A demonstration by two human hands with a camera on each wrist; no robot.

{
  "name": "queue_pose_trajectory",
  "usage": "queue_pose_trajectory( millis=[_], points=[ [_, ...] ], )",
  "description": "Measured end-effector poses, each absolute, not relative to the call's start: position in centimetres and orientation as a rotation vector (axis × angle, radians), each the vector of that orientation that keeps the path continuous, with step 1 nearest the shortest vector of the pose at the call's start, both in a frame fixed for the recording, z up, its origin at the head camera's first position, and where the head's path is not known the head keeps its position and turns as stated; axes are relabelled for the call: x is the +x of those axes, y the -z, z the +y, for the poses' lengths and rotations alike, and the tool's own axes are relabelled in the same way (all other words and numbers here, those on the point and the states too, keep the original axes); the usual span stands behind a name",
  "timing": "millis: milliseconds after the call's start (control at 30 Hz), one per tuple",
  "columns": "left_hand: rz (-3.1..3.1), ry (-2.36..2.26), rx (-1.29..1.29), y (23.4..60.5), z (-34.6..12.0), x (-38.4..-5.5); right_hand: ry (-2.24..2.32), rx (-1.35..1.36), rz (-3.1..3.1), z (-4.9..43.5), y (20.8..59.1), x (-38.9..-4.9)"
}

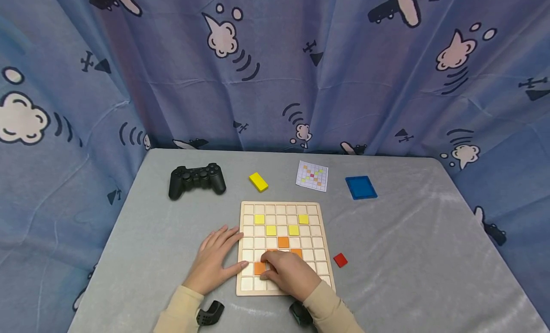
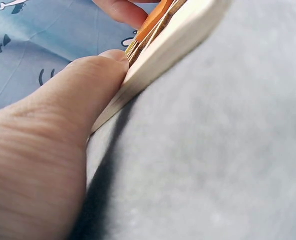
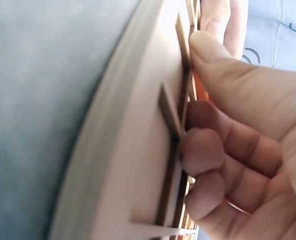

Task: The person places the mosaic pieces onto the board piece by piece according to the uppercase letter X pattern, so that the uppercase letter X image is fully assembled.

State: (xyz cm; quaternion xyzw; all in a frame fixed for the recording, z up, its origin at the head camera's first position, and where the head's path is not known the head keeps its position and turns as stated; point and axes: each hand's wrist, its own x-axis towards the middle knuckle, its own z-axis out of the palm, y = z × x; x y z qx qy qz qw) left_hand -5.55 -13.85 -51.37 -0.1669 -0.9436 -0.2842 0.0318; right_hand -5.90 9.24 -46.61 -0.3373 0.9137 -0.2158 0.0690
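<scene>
A light wooden grid board [image 1: 247,207] lies on the table with yellow tiles [image 1: 271,230] and orange tiles [image 1: 283,242] set in its cells. My left hand [image 1: 217,260] rests at the board's left edge, fingers extended; the thumb touches the rim [image 2: 118,102]. My right hand [image 1: 292,274] is over the lower part of the board with its fingers curled. Its thumb and forefinger tips are at an orange tile [image 1: 259,269] in the lower left; the right wrist view shows orange [image 3: 201,90] behind the thumb. The right hand covers some cells.
Beyond the board lie a black game controller [image 1: 197,180], a yellow block [image 1: 259,182], a printed pattern card [image 1: 312,176] and a blue square tray [image 1: 361,187]. A red tile [image 1: 340,260] lies right of the board. A patterned blue curtain [image 1: 266,89] hangs behind the grey table.
</scene>
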Motion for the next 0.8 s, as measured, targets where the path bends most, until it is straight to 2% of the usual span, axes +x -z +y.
queue_pose_trajectory(
  millis=[433,633,800],
  points=[
    [-2.916,0.877,-0.499,51.5,-14.0,-5.7,0.743,-0.965,2.696,10.3,45.9,-6.7],
    [-2.915,0.884,-0.5,51.7,-14.0,-5.8,0.89,-0.831,2.828,14.8,44.6,-7.9],
    [-2.912,0.888,-0.502,52.0,-14.0,-5.6,0.942,-0.559,2.823,19.4,44.1,-7.5]
  ],
)
